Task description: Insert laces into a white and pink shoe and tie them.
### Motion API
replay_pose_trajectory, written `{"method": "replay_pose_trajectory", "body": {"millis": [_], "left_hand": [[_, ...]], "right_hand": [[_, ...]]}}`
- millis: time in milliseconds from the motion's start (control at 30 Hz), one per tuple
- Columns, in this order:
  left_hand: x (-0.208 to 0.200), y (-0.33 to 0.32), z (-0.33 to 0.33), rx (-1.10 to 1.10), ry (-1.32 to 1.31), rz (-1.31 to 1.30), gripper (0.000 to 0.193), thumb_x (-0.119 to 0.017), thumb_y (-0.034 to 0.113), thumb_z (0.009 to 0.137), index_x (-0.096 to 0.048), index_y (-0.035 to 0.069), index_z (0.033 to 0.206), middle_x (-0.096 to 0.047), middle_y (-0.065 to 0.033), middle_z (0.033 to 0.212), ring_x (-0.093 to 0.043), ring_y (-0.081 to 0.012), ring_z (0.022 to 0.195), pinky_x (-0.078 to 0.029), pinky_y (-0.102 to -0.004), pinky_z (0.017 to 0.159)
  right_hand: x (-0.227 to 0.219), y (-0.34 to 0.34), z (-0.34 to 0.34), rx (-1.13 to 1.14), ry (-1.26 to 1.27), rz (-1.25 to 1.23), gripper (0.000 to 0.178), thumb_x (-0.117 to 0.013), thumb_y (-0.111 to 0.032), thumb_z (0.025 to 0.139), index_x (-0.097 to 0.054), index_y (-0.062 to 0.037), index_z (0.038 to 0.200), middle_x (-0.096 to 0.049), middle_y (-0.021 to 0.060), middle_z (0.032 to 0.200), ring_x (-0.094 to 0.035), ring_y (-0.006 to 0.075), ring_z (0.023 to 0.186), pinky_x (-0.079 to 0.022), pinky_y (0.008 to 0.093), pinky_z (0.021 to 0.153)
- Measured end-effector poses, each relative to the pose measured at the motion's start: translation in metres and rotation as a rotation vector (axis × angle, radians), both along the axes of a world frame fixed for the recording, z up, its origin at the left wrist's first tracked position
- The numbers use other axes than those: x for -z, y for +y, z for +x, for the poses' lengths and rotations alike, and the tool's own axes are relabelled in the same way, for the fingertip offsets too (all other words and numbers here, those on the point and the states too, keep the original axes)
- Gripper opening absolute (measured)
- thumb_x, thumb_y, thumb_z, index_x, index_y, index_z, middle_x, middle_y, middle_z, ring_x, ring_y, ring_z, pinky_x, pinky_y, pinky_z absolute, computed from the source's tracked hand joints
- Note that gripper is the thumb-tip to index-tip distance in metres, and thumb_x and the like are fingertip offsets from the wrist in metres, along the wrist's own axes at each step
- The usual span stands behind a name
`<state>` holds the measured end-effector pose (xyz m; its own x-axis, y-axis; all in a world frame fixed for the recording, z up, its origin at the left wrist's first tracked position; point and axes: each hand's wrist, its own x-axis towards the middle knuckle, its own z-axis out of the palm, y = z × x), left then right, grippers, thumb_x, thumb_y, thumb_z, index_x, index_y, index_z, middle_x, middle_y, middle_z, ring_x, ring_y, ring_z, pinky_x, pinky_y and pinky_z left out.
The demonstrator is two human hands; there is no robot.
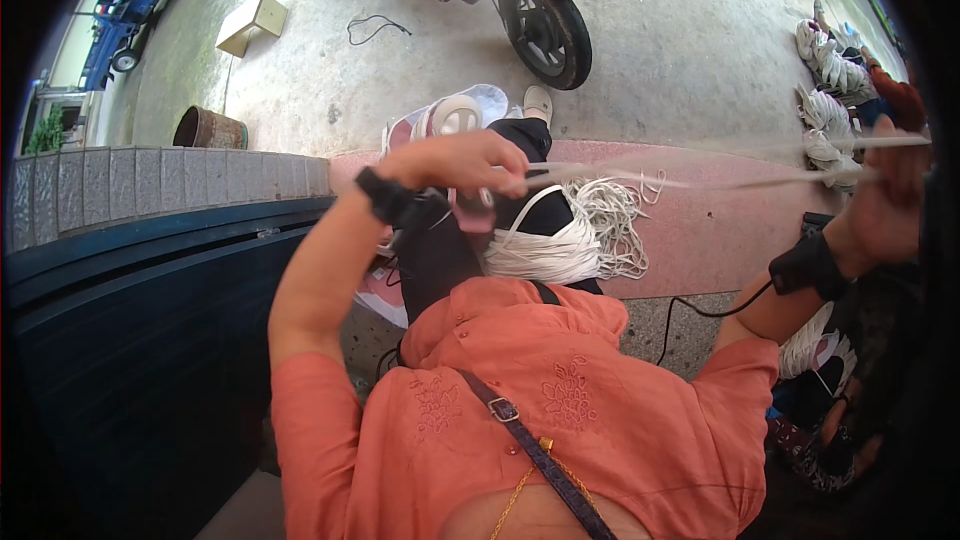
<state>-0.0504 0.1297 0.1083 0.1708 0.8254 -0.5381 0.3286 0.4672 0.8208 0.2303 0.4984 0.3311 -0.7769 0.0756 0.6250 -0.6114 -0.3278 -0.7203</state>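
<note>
My left hand (pixel 478 161) is closed on white cord (pixel 800 180), fingers pinched together above my lap. Two strands of it stretch across to my right hand (pixel 888 215), far out at the right. That hand is smeared by motion but appears closed around the strands. Across my dark-trousered thigh lies a thick bundle of white cord (pixel 540 252). Loose loops (pixel 622 225) spill from it to the right. A roll of white tape or strap (pixel 457 116) stands beyond my left wrist, partly hidden. Both wrists carry black bands, and a black cable hangs from the right one.
A red scooter (pixel 545 25) is parked ahead. At the left are a rusty bucket (pixel 212 130), a pale box (pixel 252 24) and a dark panel with a tiled ledge (pixel 170 180). More white cord bundles (pixel 828 115) and other people sit along the right.
</note>
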Motion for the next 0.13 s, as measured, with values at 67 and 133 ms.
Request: {"method": "replay_pose_trajectory", "body": {"millis": [67,133], "left_hand": [[-0.045,-0.034,-0.025,-0.366,-0.086,0.120,0.028,-0.061,0.021,0.097,-0.071,0.000,0.113,-0.069,-0.0082,0.117,-0.063,-0.0114,0.096,-0.050,-0.0267,0.086],[-0.035,-0.074,-0.066,-0.665,-0.055,0.179,0.032,-0.059,0.024,0.101,-0.068,0.001,0.121,-0.069,-0.0085,0.119,-0.062,-0.0135,0.109,-0.047,-0.0305,0.097]], "right_hand": [[0.042,0.012,0.016,0.141,-0.117,-0.263,0.022,-0.049,-0.009,0.097,-0.042,-0.0133,0.076,-0.039,-0.0025,0.059,-0.039,0.0085,0.050,-0.036,0.0261,0.057],[0.059,0.022,0.020,0.196,-0.173,-0.395,0.022,-0.048,-0.006,0.096,-0.041,-0.0128,0.076,-0.034,-0.0047,0.058,-0.033,0.0071,0.050,-0.033,0.0265,0.060]]}}
